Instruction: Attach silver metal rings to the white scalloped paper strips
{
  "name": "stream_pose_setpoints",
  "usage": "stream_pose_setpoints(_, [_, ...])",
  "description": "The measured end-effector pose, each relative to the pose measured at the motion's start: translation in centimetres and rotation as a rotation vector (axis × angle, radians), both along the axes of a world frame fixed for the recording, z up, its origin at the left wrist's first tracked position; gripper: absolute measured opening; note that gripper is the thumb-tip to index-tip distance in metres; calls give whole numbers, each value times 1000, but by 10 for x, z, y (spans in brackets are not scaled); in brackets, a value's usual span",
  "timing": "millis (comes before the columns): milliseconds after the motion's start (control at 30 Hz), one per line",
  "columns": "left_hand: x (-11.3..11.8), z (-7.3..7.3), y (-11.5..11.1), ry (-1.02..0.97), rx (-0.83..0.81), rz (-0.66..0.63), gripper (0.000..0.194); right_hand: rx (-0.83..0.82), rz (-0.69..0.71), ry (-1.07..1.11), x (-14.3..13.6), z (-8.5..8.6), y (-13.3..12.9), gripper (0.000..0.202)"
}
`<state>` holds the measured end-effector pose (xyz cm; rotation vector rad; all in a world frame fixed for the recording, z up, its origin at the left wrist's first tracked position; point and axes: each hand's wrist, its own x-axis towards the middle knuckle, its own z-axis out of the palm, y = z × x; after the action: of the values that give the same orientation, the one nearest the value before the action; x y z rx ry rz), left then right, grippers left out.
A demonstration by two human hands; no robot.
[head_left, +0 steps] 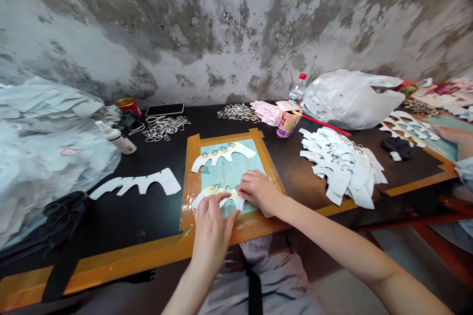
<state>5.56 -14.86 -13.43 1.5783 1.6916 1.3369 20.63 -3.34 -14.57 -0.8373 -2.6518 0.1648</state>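
A white card (218, 197) with a scalloped lower edge and metal rings (220, 188) along its top lies at the near end of a blue mat (231, 170), at the table's 6 o'clock edge, under a person's two bare hands. The left hand (211, 234) lies flat, fingers spread and loose, pressing the card's lower edge without gripping it. The right hand (258, 191) rests on the card's right end at 3 o'clock, fingers curled down onto it; whether they pinch a ring cannot be told.

A second card (223, 154), also ringed, lies on the mat at 12 o'clock from the first, apart from both hands. The mat is framed in orange tape (192, 167) on a black table (155, 216).

At 9 o'clock a plain card (138, 183) lies on the bare table, with a white bottle (116, 138) beyond it. Loose rings sit in two heaps, at 11 o'clock (164, 128) and 12 o'clock (238, 112). A printed cup (288, 123) stands at 1 o'clock. A pile of finished cards (343, 165) spreads at 3 o'clock, with a plastic bag (347, 96) and a water bottle (297, 89) behind it against the stained wall (236, 24).

At the far right edge, another person's hand (456, 138) lies beside more cards (408, 125).
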Motion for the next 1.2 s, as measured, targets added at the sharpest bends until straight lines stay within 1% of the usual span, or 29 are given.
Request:
stream_pose_setpoints(67, [-11, -5, 31, 171, 23, -162, 38, 14, 36, 15, 3, 3, -2, 15])
stream_pose_setpoints(133, [-16, -10, 55, 214, 18, -251, 40, 31, 42, 14, 5, 4, -3, 17])
stream_pose_setpoints(200, [-18, -14, 71, 227, 6, -310, 38, 53, 33, 12, 5, 3, -4, 17])
stream_pose_setpoints(267, [-19, -14, 78, 250, -7, -362, 37, 72, 33, 21, 6, -1, -3, 16])
stream_pose_setpoints(400, [-22, -11, 81, 298, -42, -430, 38, 49, 52, 68, 10, -8, -3, 18])
stream_pose_setpoints(567, [-20, -11, 82, 334, -78, -437, 42, 26, 68, 102, 15, -9, -5, 21])
stream_pose_setpoints(667, [-19, -10, 83, 356, -101, -425, 45, 66, 95, 92, 16, -8, -6, 23])
stream_pose_setpoints(800, [-18, -7, 82, 386, -129, -420, 45, 132, 111, 71, 16, -9, -7, 26])
stream_pose_setpoints(933, [-18, -4, 82, 416, -145, -436, 47, 169, 82, 24, 15, -12, -10, 26])
stream_pose_setpoints(1067, [-20, -4, 88, 452, -143, -487, 52, 227, 13, -34, 13, -14, -13, 24])
stream_pose_setpoints(1200, [-27, 3, 99, 490, -154, -584, 61, 308, 53, -48, 13, -15, -17, 25])
